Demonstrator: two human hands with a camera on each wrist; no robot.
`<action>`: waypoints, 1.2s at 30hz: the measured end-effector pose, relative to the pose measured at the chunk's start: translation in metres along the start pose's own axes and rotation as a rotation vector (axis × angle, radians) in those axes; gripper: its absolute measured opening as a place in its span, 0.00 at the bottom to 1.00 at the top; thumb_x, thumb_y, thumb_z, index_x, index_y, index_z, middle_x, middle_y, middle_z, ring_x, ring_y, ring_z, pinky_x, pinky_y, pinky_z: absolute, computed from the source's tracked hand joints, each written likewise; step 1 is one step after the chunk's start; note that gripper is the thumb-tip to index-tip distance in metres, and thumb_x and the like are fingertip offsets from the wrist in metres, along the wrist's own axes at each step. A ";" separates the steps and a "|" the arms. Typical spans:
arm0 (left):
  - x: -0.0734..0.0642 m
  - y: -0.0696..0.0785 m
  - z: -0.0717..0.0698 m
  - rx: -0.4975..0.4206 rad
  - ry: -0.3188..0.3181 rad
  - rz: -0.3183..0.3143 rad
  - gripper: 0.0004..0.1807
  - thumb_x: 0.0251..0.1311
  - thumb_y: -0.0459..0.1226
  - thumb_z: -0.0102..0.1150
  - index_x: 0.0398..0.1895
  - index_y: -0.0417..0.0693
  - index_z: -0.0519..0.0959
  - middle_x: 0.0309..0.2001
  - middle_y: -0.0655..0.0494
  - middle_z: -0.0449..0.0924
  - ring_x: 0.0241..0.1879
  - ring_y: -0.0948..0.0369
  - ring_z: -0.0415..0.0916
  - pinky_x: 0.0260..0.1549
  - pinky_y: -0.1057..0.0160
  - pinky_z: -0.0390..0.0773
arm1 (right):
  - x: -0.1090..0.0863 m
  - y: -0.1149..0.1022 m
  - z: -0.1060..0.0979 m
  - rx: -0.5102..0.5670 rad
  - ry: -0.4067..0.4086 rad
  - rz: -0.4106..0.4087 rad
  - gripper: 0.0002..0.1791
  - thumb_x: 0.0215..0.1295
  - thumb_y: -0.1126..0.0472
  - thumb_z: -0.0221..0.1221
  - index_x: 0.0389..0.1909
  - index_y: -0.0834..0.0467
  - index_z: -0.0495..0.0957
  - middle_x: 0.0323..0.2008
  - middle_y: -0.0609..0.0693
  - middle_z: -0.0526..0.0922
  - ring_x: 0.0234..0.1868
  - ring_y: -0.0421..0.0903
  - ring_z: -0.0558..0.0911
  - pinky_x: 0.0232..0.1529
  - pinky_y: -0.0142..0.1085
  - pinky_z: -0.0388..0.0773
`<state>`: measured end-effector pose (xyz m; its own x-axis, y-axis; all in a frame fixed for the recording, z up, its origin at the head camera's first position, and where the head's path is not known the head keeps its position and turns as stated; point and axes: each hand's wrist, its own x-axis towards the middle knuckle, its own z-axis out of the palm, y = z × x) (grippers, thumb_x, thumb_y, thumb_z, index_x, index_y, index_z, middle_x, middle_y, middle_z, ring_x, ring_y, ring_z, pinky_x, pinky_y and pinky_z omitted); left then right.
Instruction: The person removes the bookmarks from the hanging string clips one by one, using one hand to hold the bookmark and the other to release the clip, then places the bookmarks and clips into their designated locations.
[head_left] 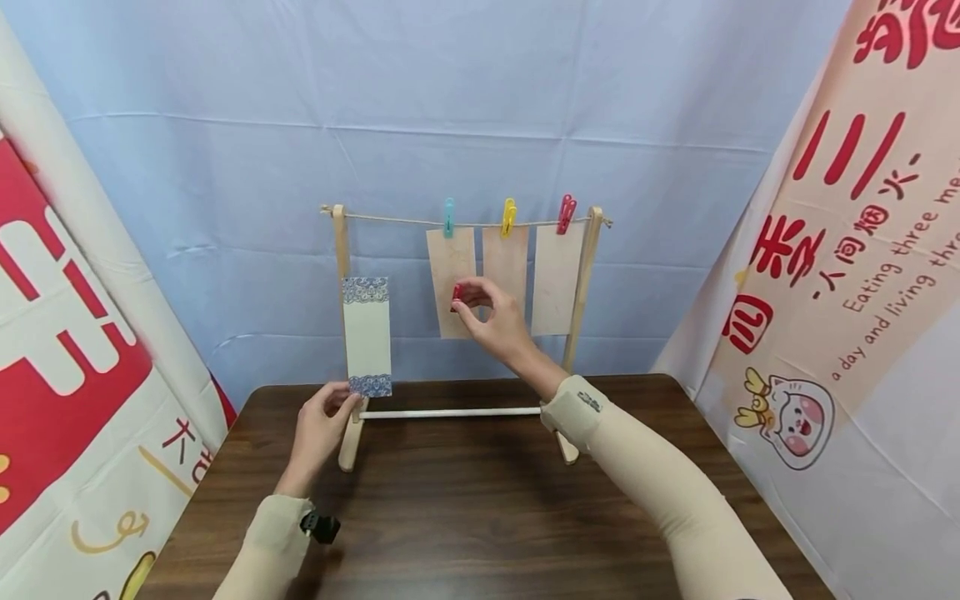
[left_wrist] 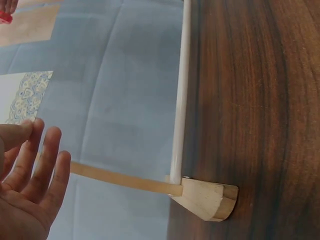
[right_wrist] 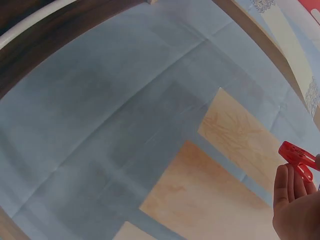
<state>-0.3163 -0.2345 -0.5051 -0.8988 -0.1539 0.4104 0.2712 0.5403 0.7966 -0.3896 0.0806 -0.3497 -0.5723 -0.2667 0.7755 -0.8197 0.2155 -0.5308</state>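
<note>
My left hand point(head_left: 322, 423) pinches the lower corner of a white paper card point(head_left: 368, 337) with blue floral bands at top and bottom. The card stands upright beside the rack's left post point(head_left: 342, 250). In the left wrist view, thumb and index finger meet at the card's patterned corner point(left_wrist: 31, 95). My right hand point(head_left: 498, 323) holds a red clothespin point(head_left: 456, 297) between thumb and fingertips, in front of the hanging cards. The right wrist view shows this red clothespin point(right_wrist: 296, 157) close up.
Three beige cards hang from a twine line point(head_left: 397, 220) by a teal clothespin point(head_left: 449, 218), a yellow clothespin point(head_left: 509, 218) and red clothespins point(head_left: 566, 214). A white crossbar point(head_left: 450, 412) joins the wooden feet on the dark table point(head_left: 465, 517). Printed cloths flank both sides.
</note>
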 end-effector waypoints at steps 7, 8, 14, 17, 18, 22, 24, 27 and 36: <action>-0.007 -0.004 0.000 0.005 0.012 -0.020 0.12 0.74 0.36 0.68 0.55 0.40 0.85 0.45 0.45 0.91 0.45 0.52 0.87 0.46 0.67 0.80 | -0.010 0.003 -0.005 -0.016 0.008 0.040 0.16 0.71 0.70 0.69 0.57 0.68 0.81 0.44 0.59 0.88 0.47 0.53 0.88 0.52 0.50 0.86; -0.008 -0.005 0.000 0.004 0.013 -0.029 0.12 0.74 0.36 0.68 0.55 0.41 0.85 0.45 0.46 0.91 0.45 0.53 0.86 0.46 0.68 0.79 | -0.011 0.004 -0.006 -0.021 0.007 0.047 0.16 0.71 0.70 0.69 0.57 0.67 0.81 0.44 0.59 0.88 0.47 0.54 0.88 0.52 0.50 0.86; -0.011 -0.011 0.000 0.008 0.026 -0.015 0.12 0.75 0.36 0.67 0.55 0.41 0.85 0.43 0.47 0.91 0.43 0.56 0.86 0.45 0.72 0.78 | -0.023 0.009 -0.009 -0.032 0.011 0.079 0.17 0.70 0.70 0.70 0.57 0.66 0.82 0.45 0.59 0.88 0.46 0.54 0.88 0.51 0.51 0.86; -0.013 -0.013 0.000 -0.012 0.027 -0.004 0.11 0.74 0.36 0.67 0.54 0.41 0.86 0.43 0.46 0.91 0.42 0.55 0.87 0.44 0.73 0.77 | -0.028 0.012 -0.010 -0.008 0.020 0.074 0.17 0.69 0.71 0.70 0.56 0.68 0.82 0.44 0.61 0.88 0.45 0.56 0.88 0.50 0.53 0.86; -0.014 -0.013 0.000 -0.021 0.025 -0.005 0.11 0.75 0.36 0.67 0.54 0.41 0.86 0.43 0.46 0.91 0.42 0.53 0.87 0.44 0.73 0.78 | -0.030 0.013 -0.011 0.002 0.025 0.073 0.17 0.69 0.72 0.70 0.56 0.69 0.81 0.44 0.62 0.88 0.45 0.57 0.88 0.49 0.54 0.86; -0.018 -0.016 0.000 -0.034 0.021 -0.014 0.10 0.75 0.36 0.66 0.54 0.41 0.85 0.43 0.44 0.91 0.43 0.50 0.88 0.45 0.70 0.79 | -0.037 0.017 -0.012 0.028 0.044 0.071 0.18 0.67 0.74 0.70 0.56 0.71 0.81 0.43 0.66 0.88 0.44 0.62 0.88 0.48 0.58 0.85; -0.020 -0.017 0.000 -0.038 0.023 -0.023 0.10 0.75 0.35 0.67 0.54 0.41 0.85 0.43 0.43 0.91 0.44 0.49 0.88 0.45 0.70 0.79 | -0.041 0.019 -0.013 0.024 0.041 0.077 0.17 0.68 0.74 0.70 0.56 0.71 0.81 0.43 0.65 0.88 0.43 0.61 0.88 0.47 0.57 0.85; -0.024 -0.017 -0.001 -0.035 0.023 -0.023 0.10 0.75 0.35 0.67 0.54 0.41 0.85 0.43 0.43 0.91 0.43 0.50 0.88 0.45 0.73 0.79 | -0.047 0.021 -0.016 0.003 0.028 0.087 0.17 0.69 0.73 0.69 0.56 0.70 0.81 0.43 0.62 0.89 0.43 0.58 0.88 0.48 0.53 0.86; -0.033 -0.018 -0.004 -0.032 0.017 -0.027 0.10 0.75 0.35 0.67 0.53 0.41 0.85 0.41 0.47 0.92 0.43 0.50 0.88 0.45 0.75 0.78 | -0.064 0.030 -0.024 -0.034 0.020 0.115 0.15 0.70 0.71 0.69 0.55 0.68 0.82 0.42 0.58 0.89 0.43 0.54 0.88 0.50 0.51 0.86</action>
<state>-0.2902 -0.2425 -0.5312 -0.9001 -0.1821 0.3958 0.2580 0.5093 0.8210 -0.3768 0.1270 -0.4066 -0.6613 -0.2193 0.7174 -0.7473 0.2756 -0.6046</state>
